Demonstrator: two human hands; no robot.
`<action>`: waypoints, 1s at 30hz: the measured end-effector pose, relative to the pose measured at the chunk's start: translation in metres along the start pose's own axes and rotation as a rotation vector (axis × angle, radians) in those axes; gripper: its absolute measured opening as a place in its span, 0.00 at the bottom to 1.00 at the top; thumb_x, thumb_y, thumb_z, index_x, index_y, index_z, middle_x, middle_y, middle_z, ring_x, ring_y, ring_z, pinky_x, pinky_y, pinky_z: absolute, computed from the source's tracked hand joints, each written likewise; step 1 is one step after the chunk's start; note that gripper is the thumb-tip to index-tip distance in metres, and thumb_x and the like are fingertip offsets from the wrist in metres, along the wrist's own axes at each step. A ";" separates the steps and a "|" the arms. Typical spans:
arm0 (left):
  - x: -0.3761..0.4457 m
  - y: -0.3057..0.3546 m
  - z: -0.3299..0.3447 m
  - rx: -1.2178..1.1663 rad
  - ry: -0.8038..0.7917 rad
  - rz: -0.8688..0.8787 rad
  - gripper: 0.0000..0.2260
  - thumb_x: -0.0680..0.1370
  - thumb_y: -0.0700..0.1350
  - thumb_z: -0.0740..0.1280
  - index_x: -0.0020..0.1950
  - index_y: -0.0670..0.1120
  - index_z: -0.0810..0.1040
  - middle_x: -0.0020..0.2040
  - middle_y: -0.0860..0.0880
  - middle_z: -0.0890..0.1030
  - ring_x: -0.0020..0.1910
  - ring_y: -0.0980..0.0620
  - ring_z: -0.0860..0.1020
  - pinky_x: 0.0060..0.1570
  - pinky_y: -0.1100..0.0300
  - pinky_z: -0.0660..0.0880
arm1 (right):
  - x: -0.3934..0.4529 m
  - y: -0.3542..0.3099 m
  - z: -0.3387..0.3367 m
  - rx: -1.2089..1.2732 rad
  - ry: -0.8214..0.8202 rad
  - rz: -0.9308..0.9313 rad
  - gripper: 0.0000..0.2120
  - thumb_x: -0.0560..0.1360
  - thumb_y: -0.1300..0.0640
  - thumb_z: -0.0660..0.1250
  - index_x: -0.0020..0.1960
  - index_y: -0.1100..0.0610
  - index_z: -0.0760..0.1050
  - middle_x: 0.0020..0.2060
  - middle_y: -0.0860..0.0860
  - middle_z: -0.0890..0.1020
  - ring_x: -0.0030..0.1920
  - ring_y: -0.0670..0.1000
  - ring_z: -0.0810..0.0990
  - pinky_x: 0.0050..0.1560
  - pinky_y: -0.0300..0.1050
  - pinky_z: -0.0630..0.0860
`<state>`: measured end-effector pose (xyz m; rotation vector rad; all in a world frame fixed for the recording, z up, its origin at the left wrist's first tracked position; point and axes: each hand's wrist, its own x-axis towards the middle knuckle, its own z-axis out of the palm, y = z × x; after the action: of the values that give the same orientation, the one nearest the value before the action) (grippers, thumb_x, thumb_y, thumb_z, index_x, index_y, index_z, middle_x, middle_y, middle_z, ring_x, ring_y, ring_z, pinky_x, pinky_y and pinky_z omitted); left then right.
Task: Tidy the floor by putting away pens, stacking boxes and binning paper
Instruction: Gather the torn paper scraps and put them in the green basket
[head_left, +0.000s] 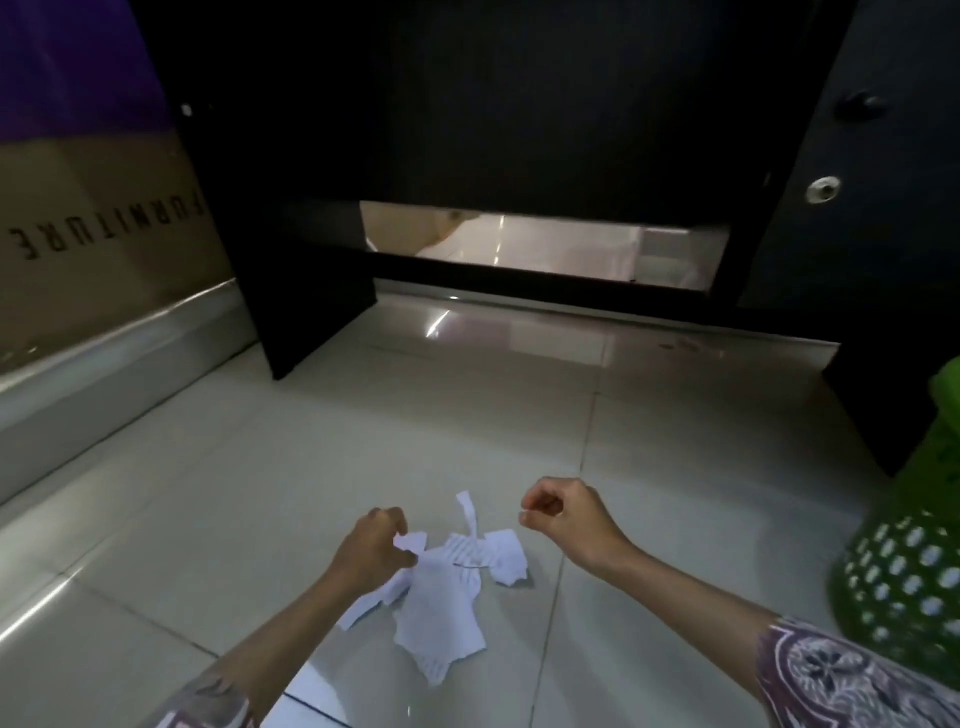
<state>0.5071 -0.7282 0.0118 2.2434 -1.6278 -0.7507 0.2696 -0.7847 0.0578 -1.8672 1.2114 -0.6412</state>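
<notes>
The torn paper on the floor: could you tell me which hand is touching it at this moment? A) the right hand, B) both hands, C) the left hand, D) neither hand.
C: the left hand pinches a scrap at the edge of the torn paper on the tiled floor, while the right hand hangs curled above the floor, apart from the pile.

The only legible text is the word "FURNITURE", printed upside down in dark capital letters on the brown cardboard box (93, 234) standing far up-left of the left hand (371, 545).
</notes>
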 end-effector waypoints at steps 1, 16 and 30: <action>0.001 -0.011 0.003 0.046 -0.003 -0.040 0.12 0.72 0.45 0.70 0.48 0.46 0.68 0.56 0.41 0.75 0.56 0.42 0.74 0.50 0.57 0.69 | 0.004 0.002 0.009 -0.007 -0.017 0.000 0.05 0.71 0.64 0.70 0.39 0.56 0.76 0.32 0.47 0.77 0.33 0.41 0.73 0.35 0.27 0.68; 0.005 -0.077 0.036 0.037 0.018 -0.367 0.25 0.68 0.51 0.74 0.55 0.42 0.65 0.60 0.41 0.74 0.61 0.42 0.71 0.55 0.55 0.69 | 0.032 0.023 0.081 -0.042 -0.115 0.020 0.02 0.71 0.65 0.69 0.43 0.62 0.79 0.38 0.53 0.80 0.36 0.45 0.75 0.37 0.27 0.69; 0.006 -0.083 0.040 -0.046 0.021 -0.284 0.13 0.70 0.45 0.72 0.34 0.45 0.69 0.35 0.51 0.67 0.47 0.46 0.75 0.46 0.59 0.69 | 0.031 0.023 0.099 -0.052 -0.227 0.032 0.10 0.70 0.63 0.71 0.34 0.52 0.73 0.34 0.46 0.78 0.35 0.42 0.74 0.36 0.27 0.69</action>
<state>0.5529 -0.7029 -0.0640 2.4696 -1.2831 -0.8187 0.3459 -0.7833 -0.0166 -1.9019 1.1161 -0.3720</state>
